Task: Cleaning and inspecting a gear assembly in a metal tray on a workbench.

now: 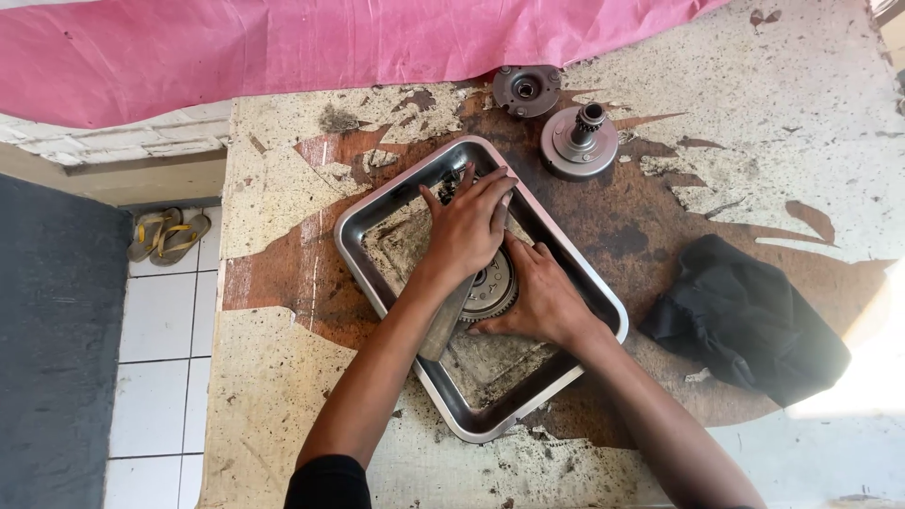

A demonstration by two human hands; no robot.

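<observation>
Steel, dull and grease-smeared, makes up the rectangular tray that sits tilted at the middle of the frame on a worn surface of flaking cream paint and bare brown patches. Inside the tray lies a round toothed metal part, mostly covered by the two hands. The left hand presses down from above with its fingers spread and curled over a dark piece at the tray's upper end, and a flat grey tool runs under its wrist toward the lower middle of the tray; whether the hand actually grips that tool cannot be told. The right hand rests on the toothed part's right side, fingers bent around its rim and holding it. Above and to the right, well apart from the tray, stand a drum-shaped metal part with a geared shaft and, just beside it, a smaller round plate. A crumpled black cloth lies on the surface at the right. Pink sheeting hangs across the top of the frame. At the left, on the white tiled floor, a pair of sandals lies beside a dark mat.
</observation>
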